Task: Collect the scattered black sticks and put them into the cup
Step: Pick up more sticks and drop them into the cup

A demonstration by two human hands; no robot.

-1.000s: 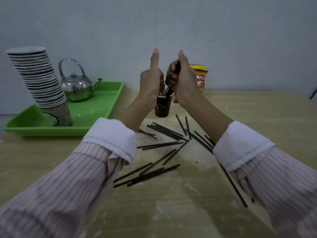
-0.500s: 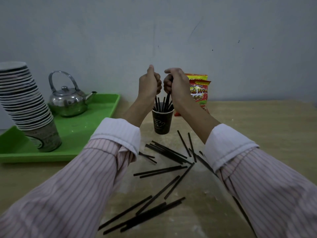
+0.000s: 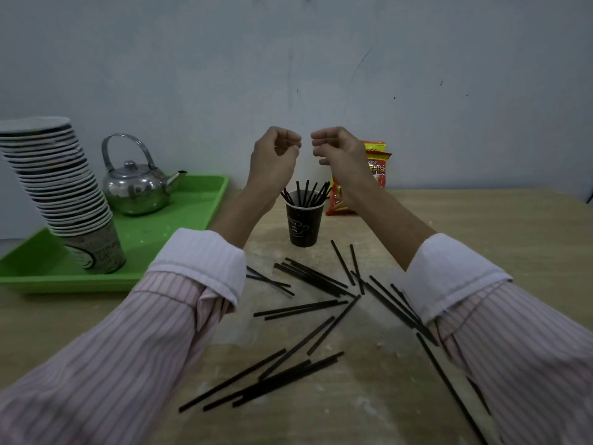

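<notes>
A black paper cup [image 3: 304, 225] stands upright on the wooden table, with several black sticks [image 3: 306, 194] poking out of its mouth. Both hands hover above it, apart from the sticks. My left hand [image 3: 275, 155] is up and to the left, fingers loosely curled and holding nothing. My right hand [image 3: 337, 149] mirrors it on the right, also empty. Several more black sticks [image 3: 316, 279] lie scattered on the table in front of the cup, and another cluster of sticks [image 3: 269, 379] lies nearer to me.
A green tray [image 3: 199, 203] at the left carries a steel kettle [image 3: 136, 184] and a leaning stack of paper cups [image 3: 61, 191]. A red snack packet [image 3: 375, 175] stands behind my right wrist, against the grey wall.
Both hands held sticks at the cup's mouth; they have let go and risen above it, fingers opened. The sticks now stand in the cup.
</notes>
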